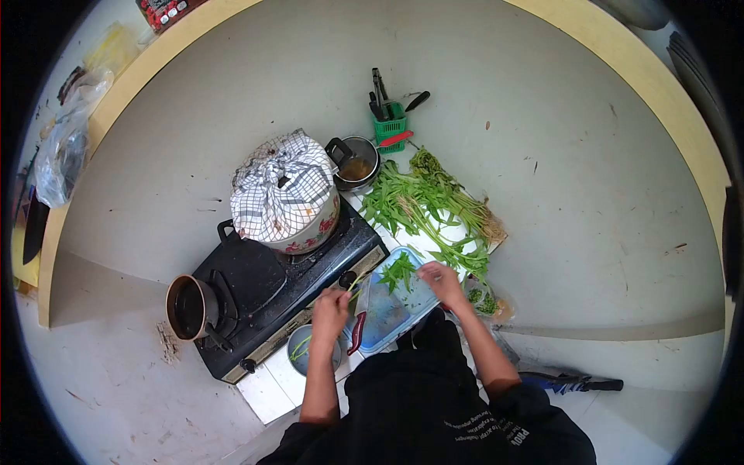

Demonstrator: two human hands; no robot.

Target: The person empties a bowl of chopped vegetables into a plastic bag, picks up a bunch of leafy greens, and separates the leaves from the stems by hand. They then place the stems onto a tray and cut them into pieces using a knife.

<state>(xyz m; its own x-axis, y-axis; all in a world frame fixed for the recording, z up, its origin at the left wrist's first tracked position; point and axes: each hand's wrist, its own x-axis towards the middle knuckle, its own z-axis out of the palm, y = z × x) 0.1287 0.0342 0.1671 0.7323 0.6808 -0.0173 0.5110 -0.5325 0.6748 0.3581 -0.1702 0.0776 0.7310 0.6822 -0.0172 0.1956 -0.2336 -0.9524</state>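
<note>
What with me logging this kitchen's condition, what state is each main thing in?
Left hand: closed on a green stem
Right hand: bent, grip unclear
Blue tray: uncovered, leaves inside
Knife: lying along the tray's edge
Large pot: under knotted cloth
Stove: flame not visible
Saucepan: uncovered
Grey bowl: uncovered, stems inside
Leafy greens: piled, some rooted
Green basket: upright, holding utensils

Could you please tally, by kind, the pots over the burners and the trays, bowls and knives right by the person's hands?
Pots: 2 (flowered pot, small saucepan)
Trays: 1 (blue tray)
Bowls: 1 (round bowl)
Knives: 1 (red-handled knife)
Total: 5
</note>
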